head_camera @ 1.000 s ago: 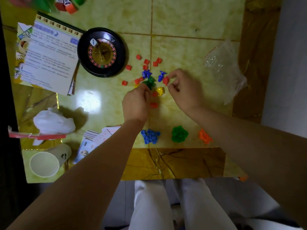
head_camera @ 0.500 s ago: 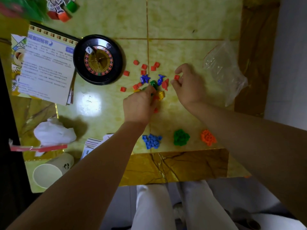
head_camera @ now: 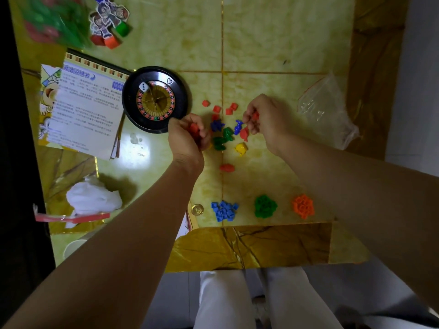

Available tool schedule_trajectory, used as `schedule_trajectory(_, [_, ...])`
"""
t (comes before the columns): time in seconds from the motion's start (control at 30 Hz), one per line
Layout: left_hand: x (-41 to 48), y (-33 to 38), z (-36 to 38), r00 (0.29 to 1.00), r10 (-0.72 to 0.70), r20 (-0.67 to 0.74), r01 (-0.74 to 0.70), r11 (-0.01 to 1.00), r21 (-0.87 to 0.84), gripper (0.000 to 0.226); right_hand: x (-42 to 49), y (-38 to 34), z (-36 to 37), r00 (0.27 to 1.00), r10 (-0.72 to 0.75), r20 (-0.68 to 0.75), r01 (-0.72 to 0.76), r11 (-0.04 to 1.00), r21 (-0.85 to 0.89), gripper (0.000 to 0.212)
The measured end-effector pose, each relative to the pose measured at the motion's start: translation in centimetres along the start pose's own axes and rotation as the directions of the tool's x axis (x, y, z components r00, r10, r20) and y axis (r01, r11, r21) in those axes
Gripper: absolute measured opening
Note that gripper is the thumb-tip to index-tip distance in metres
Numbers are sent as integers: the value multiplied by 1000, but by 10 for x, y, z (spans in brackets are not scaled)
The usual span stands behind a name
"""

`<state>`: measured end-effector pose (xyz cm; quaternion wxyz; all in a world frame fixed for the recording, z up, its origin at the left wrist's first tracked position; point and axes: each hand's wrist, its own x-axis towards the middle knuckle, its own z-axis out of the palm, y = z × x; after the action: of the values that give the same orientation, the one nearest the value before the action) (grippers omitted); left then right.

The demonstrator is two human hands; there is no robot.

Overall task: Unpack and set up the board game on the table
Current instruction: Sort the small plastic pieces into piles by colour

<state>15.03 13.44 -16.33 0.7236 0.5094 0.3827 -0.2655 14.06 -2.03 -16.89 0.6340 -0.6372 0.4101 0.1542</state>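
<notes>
Beside roulette wheel, left hand curled round red pieces. Right hand pinches single red piece in fingertips. Between hands, mixed loose tokens on table. Blue pile, green pile, orange pile along near edge.

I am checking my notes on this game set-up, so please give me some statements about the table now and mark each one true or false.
1. A white die lies on the roulette wheel. True.
2. The green pile sits between the blue pile and the orange pile. True.
3. The right hand holds nothing. False: it pinches a red piece.
4. The plastic bag lies left of the roulette wheel. False: it lies to its right.
</notes>
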Motion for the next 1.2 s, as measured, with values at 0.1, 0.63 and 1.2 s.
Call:
schedule_trajectory(0.1, [4, 12, 2, 999, 11, 53, -14, 999, 46, 47, 6, -4, 3, 992, -122, 28, 125, 950, -286, 17])
schedule_trajectory(0.63, [44, 13, 10, 788, 535, 303, -242, -184, 953, 27, 33, 1, 1, 969, -244, 35, 217, 775, -594, 9])
schedule_trajectory(1.2, [28, 22, 18, 953, 301, 44, -276, 793, 543, 27, 23, -13, 5, 978, -161, 131, 205, 847, -491, 5])
